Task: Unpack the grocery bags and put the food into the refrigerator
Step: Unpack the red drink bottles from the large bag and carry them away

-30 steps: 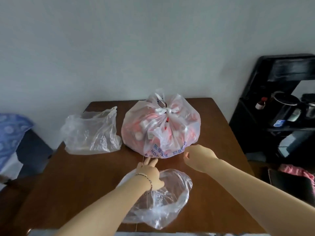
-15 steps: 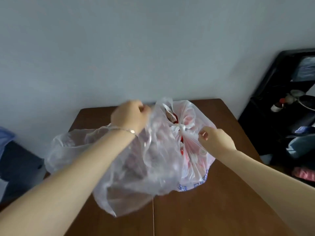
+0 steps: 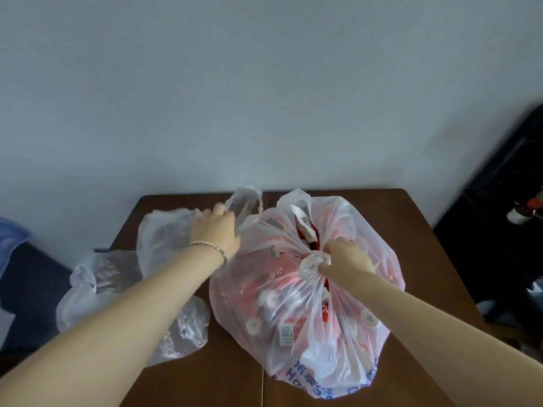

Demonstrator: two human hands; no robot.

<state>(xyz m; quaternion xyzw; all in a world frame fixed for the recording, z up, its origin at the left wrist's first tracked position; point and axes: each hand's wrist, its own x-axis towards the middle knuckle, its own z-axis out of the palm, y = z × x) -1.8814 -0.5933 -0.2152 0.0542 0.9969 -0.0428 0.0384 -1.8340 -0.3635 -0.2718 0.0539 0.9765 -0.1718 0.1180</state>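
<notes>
Moved since earlier: clear bag [image 3: 164, 236], now frame left on desk [image 3: 411, 218]; left grip [image 3: 216, 230] grasps it. right grip [image 3: 346, 259] grasps knot of full bag [image 3: 279, 304].

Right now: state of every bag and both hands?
printed bag: full, standing on the table, handles tied in a knot.
clear bags: slack, crumpled, heaped left of the printed bag; nothing visible inside.
left hand: grips the plastic of the clear bags.
right hand: grips the knot.
</notes>
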